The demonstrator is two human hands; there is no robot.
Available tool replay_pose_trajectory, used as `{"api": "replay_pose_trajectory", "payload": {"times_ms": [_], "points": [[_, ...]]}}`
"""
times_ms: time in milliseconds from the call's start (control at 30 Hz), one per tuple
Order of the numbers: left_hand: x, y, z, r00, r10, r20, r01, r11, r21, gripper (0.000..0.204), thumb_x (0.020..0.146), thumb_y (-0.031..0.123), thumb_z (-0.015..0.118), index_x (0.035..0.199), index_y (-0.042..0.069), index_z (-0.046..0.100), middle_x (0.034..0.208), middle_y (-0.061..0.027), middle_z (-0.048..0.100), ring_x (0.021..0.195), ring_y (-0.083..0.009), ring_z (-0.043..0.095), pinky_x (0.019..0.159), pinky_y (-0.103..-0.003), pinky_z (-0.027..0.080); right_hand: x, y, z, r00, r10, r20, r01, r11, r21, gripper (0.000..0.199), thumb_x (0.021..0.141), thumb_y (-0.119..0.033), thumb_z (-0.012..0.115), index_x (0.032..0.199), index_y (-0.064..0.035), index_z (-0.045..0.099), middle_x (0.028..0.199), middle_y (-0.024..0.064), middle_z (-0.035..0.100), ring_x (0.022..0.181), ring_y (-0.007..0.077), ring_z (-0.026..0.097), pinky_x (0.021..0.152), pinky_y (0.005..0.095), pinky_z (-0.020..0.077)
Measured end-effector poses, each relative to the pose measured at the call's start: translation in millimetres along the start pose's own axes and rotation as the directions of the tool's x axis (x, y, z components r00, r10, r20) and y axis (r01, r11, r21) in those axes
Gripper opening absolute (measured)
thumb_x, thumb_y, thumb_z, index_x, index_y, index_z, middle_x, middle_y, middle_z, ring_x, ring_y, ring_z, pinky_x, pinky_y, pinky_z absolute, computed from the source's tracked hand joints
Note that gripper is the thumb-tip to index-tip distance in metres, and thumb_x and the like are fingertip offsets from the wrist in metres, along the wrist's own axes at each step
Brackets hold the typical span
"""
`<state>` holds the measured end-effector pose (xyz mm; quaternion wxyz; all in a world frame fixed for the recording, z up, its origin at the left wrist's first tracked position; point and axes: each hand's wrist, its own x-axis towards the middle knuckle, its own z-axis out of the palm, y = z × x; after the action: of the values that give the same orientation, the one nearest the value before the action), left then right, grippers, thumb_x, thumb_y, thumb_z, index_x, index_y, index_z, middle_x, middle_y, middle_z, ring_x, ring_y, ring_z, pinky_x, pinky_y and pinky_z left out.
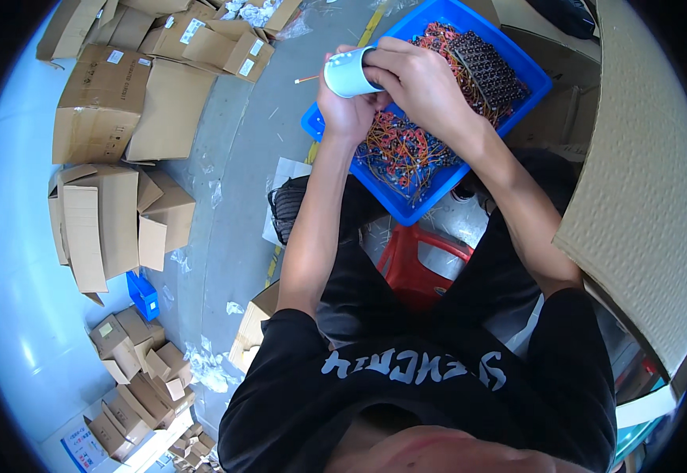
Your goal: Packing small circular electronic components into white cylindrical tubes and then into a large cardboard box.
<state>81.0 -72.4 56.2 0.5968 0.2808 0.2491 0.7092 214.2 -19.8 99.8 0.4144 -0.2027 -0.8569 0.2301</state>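
Pale-blue hollow cylinder (347, 74) in its grip, the left hand (345, 114) hovers over the left edge of the blue plastic tray (375, 186), where the right hand (421, 83), fingers bent at the cylinder, hold unclear, hides some tangled orange-red wires (406, 158), a brown cardboard panel (643, 181) beside the right elbow (556, 272), forearms (312, 221) outstretched.

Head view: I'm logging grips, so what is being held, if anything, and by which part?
The left hand holds a pale cylinder by its side wall. The right hand is at its right end; whether it grips there cannot be told.
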Motion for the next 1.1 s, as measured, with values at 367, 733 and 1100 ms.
{"api": "replay_pose_trajectory", "payload": {"times_ms": [367,733,1100], "points": [[3.4,3.4,-13.8,0.991,-0.131,-0.037,0.112,0.936,-0.333,0.038,0.091,0.038,0.033,0.099,0.009,0.056,0.082,-0.0071,0.058,0.055,-0.0163,0.045,0.049,-0.027,0.036,-0.3,-9.5,13.6,0.995,0.096,-0.033,-0.088,0.977,0.195,0.026,0.081,-0.02,0.069,0.102,-0.0049,0.063,0.072,0.0049,0.06,0.06,0.0154,0.064,0.05,0.0264,0.0483],[-2.6,20.2,-5.9,0.972,-0.236,-0.004,0.23,0.954,-0.194,0.036,0.092,0.036,0.034,0.098,0.008,0.057,0.078,-0.0063,0.058,0.051,-0.0123,0.044,0.04,-0.023,0.031,1.8,1.8,17.9,0.958,0.255,0.129,-0.285,0.826,0.486,0.041,0.08,-0.025,0.072,0.111,-0.0024,0.058,0.092,0.0122,0.062,0.084,0.0184,0.062,0.071,0.031,0.0505],[-4.3,40.9,-25.7,0.944,-0.308,0.12,0.316,0.947,-0.058,0.041,0.096,0.039,0.033,0.101,0.006,0.057,0.087,-0.0061,0.059,0.06,-0.0126,0.051,0.042,-0.024,0.037,-2.0,1.9,27.2,0.968,0.173,0.18,-0.24,0.842,0.483,0.04,0.086,-0.019,0.065,0.121,-0.0047,0.053,0.108,0.0154,0.061,0.095,0.0211,0.061,0.082,0.0317,0.0476]]}}
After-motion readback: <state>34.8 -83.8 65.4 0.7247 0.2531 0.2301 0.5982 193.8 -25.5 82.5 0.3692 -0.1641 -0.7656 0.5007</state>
